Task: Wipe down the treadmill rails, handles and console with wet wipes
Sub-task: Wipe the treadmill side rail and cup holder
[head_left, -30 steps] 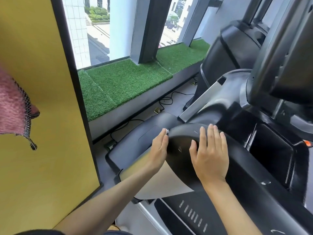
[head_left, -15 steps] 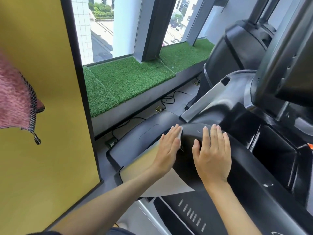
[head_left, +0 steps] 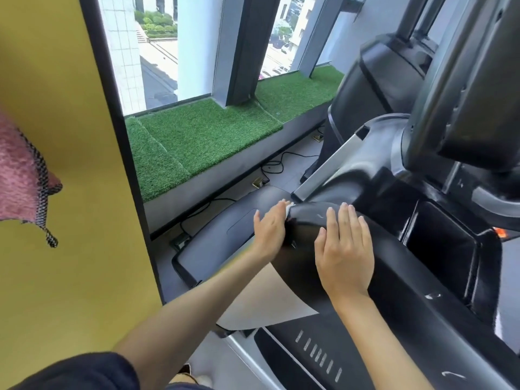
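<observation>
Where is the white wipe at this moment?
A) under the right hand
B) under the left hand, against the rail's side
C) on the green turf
B: a white edge of the wipe shows at the tips of the left hand, flat against the black rail.

A yellow panel [head_left: 56, 122] is seen filling the left side, and a fuzzy pink cloth [head_left: 19, 175] with checkered black trim is caught at the left edge over it. Fake grass [head_left: 202, 136] is laid along the sill under the window [head_left: 157, 52], which is split by a dark pillar [head_left: 247, 46]. Black cables [head_left: 274, 164] are strewn on the grey floor [head_left: 298, 167] near a socket [head_left: 260, 182]. Shrubs [head_left: 157, 23] and parked cars [head_left: 277, 70] can be made out outside.
</observation>
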The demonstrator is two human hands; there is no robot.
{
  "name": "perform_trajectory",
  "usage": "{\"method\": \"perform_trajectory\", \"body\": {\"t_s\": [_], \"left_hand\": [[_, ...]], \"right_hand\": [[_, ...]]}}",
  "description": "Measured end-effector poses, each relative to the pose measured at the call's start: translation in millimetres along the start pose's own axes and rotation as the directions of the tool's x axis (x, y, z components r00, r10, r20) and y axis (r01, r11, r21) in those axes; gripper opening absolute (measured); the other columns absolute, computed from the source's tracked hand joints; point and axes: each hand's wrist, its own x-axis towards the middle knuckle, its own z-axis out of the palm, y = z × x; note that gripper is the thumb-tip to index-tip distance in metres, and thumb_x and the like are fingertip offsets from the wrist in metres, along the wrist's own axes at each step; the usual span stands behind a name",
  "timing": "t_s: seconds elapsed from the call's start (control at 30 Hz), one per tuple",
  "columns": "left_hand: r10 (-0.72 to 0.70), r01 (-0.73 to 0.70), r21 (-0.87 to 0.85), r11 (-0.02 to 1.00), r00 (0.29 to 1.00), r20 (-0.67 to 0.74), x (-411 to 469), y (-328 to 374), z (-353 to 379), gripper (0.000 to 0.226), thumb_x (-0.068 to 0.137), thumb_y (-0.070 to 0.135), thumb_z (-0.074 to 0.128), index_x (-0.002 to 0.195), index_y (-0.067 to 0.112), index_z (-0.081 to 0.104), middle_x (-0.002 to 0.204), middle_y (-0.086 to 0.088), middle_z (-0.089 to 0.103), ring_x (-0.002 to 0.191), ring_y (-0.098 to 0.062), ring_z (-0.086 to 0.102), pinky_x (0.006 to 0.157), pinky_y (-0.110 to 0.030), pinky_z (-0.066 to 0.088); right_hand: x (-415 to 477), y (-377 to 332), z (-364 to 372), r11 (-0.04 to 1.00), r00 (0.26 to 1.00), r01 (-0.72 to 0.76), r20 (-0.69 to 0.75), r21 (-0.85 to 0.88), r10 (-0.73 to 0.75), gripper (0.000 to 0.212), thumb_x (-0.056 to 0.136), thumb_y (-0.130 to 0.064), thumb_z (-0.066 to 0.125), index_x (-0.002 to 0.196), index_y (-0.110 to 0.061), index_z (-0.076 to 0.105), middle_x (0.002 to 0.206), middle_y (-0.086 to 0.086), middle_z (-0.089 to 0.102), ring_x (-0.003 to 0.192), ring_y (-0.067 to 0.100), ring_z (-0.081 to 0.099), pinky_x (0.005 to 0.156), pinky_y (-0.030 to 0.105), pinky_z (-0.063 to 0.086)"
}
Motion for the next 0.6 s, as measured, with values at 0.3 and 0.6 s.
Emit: {"method": "perform_trajectory", "body": {"t_s": [0.3,0.6], "left_hand": [[0.189,-0.206,0.307,0.929,0.978,0.086,-12,-12,-3,0.055,0.099,0.045,0.002,0.15,0.034,0.023,0.156,0.017,0.02,0.142,0.008,0.005,0.111,-0.03,-0.023],[0.383,-0.423,0.437,0.794,0.906,0.181,-16,1,-4,0.051,0.102,0.04,0.008,0.151,0.03,0.02,0.158,0.015,0.014,0.142,0.007,0.002,0.107,-0.025,-0.024]], "right_hand": [[1,1,-1,1.0,1.0,0.022,0.011,-0.013,-0.022,0.037,0.098,-0.012,0.037,0.124,0.007,0.057,0.129,0.029,0.054,0.124,0.038,0.052,0.11,0.044,0.033],[8,1,-16,0.996,0.984,0.003,0.179,0.094,-0.02,0.049,0.091,-0.015,0.037,0.134,0.008,0.047,0.135,0.027,0.051,0.13,0.036,0.046,0.112,0.046,0.033]]}}
